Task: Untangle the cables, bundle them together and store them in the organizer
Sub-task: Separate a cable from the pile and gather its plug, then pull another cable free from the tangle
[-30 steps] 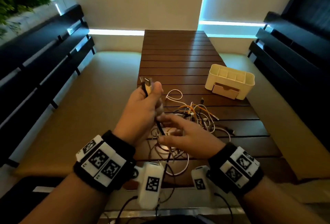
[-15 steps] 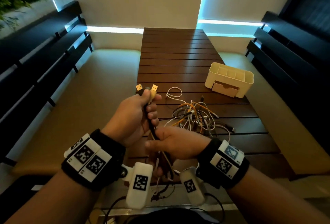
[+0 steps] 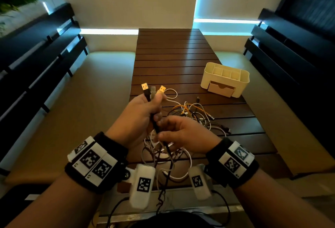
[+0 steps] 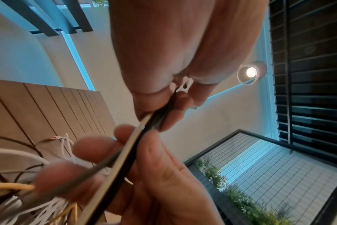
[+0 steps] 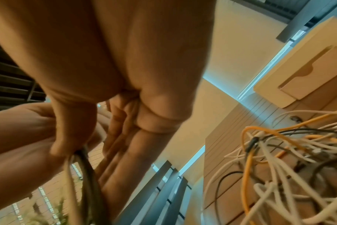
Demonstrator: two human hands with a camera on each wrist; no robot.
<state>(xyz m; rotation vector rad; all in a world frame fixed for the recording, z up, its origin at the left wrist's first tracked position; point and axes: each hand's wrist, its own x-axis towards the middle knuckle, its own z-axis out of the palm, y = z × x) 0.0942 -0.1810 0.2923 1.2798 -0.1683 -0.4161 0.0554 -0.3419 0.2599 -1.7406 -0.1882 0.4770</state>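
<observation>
My left hand [image 3: 143,113] grips a bunch of cables [image 3: 155,128] upright, and three USB plugs [image 3: 153,89] stick out above its fist. In the left wrist view its curled fingers [image 4: 175,112] clamp black and white strands [image 4: 156,120]. Just below it my right hand [image 3: 181,133] pinches the same strands between thumb and fingers; the thumb [image 5: 67,140] presses them in the right wrist view. The loose ends hang down toward me. A tangle of white, orange and black cables [image 3: 195,115] lies on the table behind my hands. The cream organizer [image 3: 224,79] stands at the right.
The slatted wooden table [image 3: 170,55] runs away from me between two cushioned benches [image 3: 87,100] with dark slatted backs. The organizer has open top compartments and a shut front drawer [image 3: 220,89]. White cable loops [image 3: 181,166] lie near the table's front edge.
My right hand slid down the held strands toward me, then came back up under the left hand. A third plug now shows above the left fist.
</observation>
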